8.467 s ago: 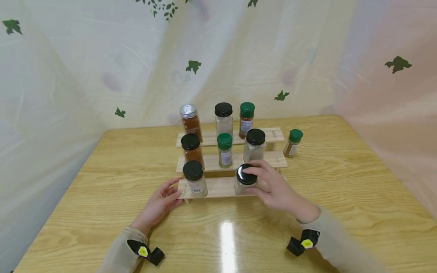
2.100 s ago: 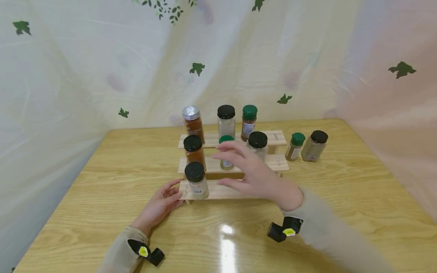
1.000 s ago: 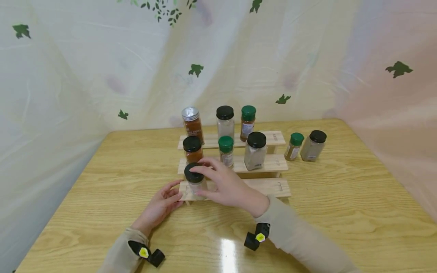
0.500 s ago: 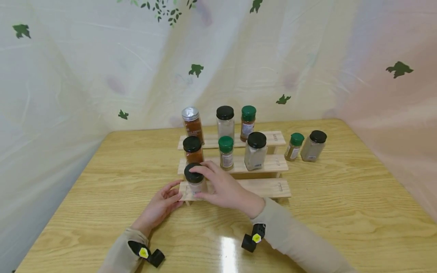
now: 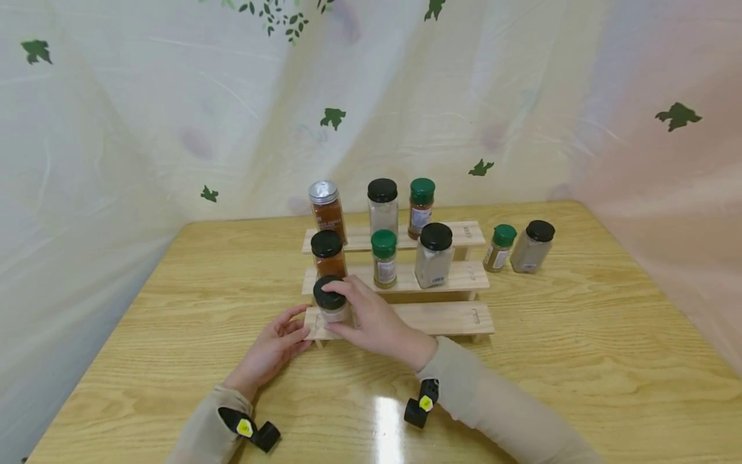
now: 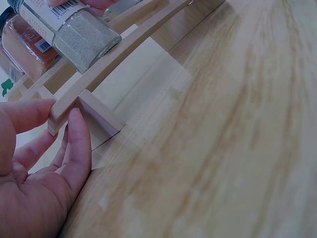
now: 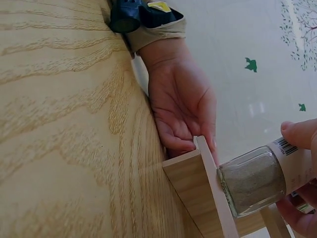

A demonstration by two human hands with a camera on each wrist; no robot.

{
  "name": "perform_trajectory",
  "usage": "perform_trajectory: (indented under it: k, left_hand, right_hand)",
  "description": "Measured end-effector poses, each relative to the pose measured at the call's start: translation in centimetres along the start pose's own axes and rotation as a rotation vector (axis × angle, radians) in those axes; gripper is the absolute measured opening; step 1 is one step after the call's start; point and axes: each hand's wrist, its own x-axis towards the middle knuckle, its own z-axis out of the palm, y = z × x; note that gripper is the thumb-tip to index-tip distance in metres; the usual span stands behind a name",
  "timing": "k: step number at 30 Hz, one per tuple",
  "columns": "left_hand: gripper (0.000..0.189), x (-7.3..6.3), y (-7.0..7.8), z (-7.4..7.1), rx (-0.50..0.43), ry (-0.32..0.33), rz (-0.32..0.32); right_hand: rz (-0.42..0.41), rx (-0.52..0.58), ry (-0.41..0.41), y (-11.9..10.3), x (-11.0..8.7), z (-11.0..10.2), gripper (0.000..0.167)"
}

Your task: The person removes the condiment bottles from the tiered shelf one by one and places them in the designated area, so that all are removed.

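- Pale, leaf-printed cloth [image 5: 249, 122] hangs behind a wood-grained table [image 5: 174, 335], where I watch from my remote post as a person's two hands attend to a three-step wooden rack [image 5: 400, 316].
- At the rack's left end, the left hand [image 5: 275, 345] pinches the tip of the near tier [image 5: 452, 320], fingers curled beneath the plank; I judge the hold is there to keep the light frame from sliding.
- Across from it, the right hand [image 5: 377, 316] grips the gray-powder jar [image 5: 332, 303] around its upper part, reaching in from the right, probably because the step behind crowds the far side.
- That jar is upright at the left of the near tier; I cannot tell whether its base touches the wood or is just clear of it.
- On the middle tier [image 5: 468, 277] stand an orange-brown jar [image 5: 329, 254], a small green-lidded jar [image 5: 384, 258] and a broad pale jar [image 5: 433, 258], gaps between them, apparently for easy grasping.
- Silver-lidded [image 5: 327, 209], tall black-lidded [image 5: 382, 209] and red green-lidded jars [image 5: 420, 209] line the far tier [image 5: 452, 235], raised so their lids show.
- Two more, a green-topped bottle [image 5: 500, 248] and a black-topped bottle [image 5: 532, 248], stand side by side on the table, right of the rack, seemingly within the right hand's reach.
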Motion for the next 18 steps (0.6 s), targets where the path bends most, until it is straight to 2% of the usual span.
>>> perform_trajectory:
  k: [18]
  left_hand:
    - [0.059,-0.16,0.20,0.00,-0.014,-0.017,0.020]
  right_hand:
    - [-0.051,0.005,0.020,0.27,-0.12,0.09,0.064]
